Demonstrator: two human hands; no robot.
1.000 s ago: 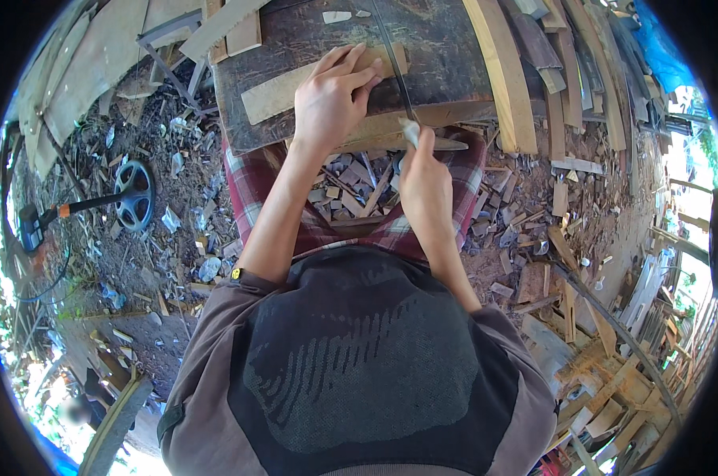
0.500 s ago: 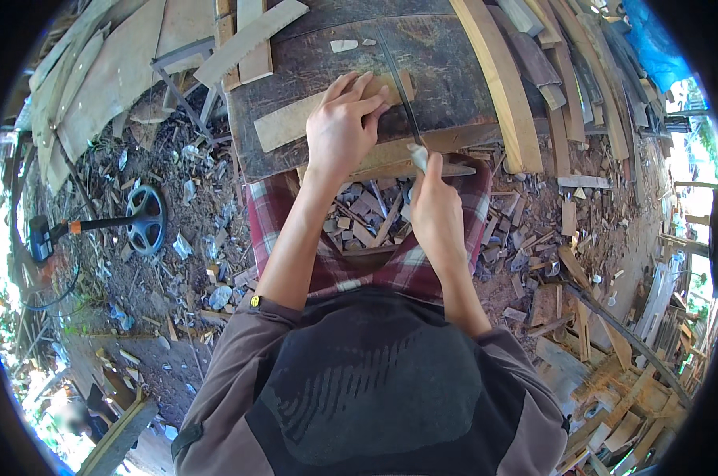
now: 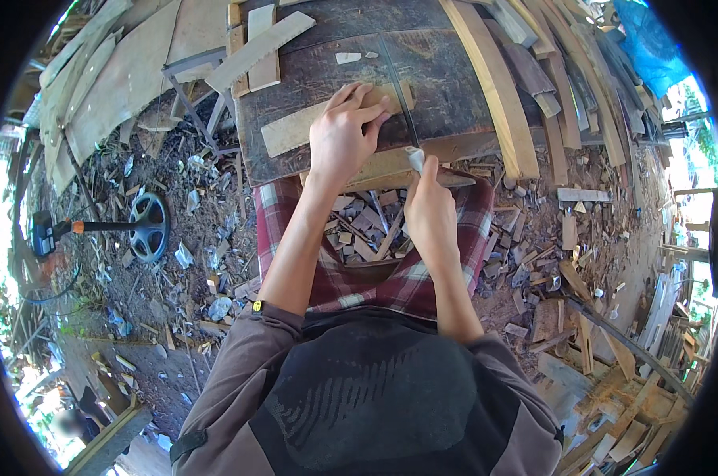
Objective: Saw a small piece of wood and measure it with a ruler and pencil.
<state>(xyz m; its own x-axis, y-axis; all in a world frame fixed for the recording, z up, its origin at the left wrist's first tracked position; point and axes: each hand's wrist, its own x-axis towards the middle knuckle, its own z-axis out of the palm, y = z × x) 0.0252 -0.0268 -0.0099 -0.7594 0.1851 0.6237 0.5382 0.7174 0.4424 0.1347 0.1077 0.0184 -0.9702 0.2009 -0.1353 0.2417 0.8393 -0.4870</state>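
A short flat wooden board (image 3: 287, 131) lies slantwise on the dark, worn bench top. My left hand (image 3: 345, 135) presses it down, fingers bent over its far side and thumb near the blade. My right hand (image 3: 430, 198) is closed round the pale wrapped handle of a saw (image 3: 399, 89). Its long, thin dark blade, seen nearly edge-on, crosses the board close to the right end and points away from me. A small board end (image 3: 407, 94) shows right of the blade. How deep the blade sits in the wood I cannot tell.
Two pale offcuts (image 3: 348, 58) lie beyond the board. Crossed planks (image 3: 262, 52) rest at the bench's far left, and a long thick plank (image 3: 498, 95) on its right. Wood scraps (image 3: 367, 230) litter the ground between my knees. A metal detector (image 3: 147, 228) lies at left.
The whole view has shifted slightly down and right. Against the bench, my right hand and the saw have moved a little forward. My left hand stays on the board.
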